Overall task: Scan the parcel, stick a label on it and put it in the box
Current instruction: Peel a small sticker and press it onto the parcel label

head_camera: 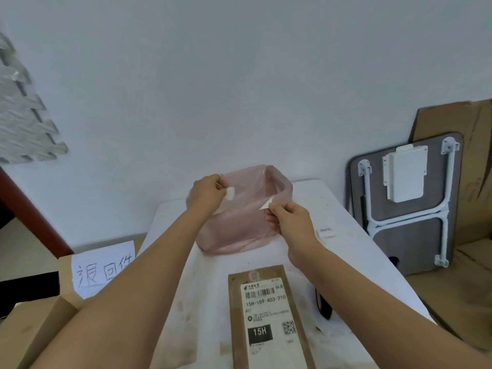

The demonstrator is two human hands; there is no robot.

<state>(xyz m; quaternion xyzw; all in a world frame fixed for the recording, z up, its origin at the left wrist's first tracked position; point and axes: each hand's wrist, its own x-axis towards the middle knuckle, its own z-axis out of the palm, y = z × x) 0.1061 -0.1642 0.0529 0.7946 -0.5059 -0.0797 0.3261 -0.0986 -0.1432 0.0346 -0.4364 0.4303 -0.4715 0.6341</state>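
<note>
Both hands up over the table (354,235), peeling. My left hand (206,194) has its grip pinched tight on a small white label (230,193); my right hand (288,222) is pinched on the backing (265,205), a thin white sliver with a pointed corner. Behind them sits a pink bag (239,230), soft and open-mouthed.

The parcel (269,318) lies flat on the table just below my wrists, brown and long, its printed waybill (267,307) facing up. It looks like a flat, stiff card mailer, so I judge it light and easy to slide. I'd take it by a long edge, thumb on top, clear of the barcode.

The label is the fiddly one: flimsy, sticky, likely to curl onto itself, so I keep it by one edge only. The box (40,323) waits at my left, a handwritten sign (103,267) propped on it.
</note>
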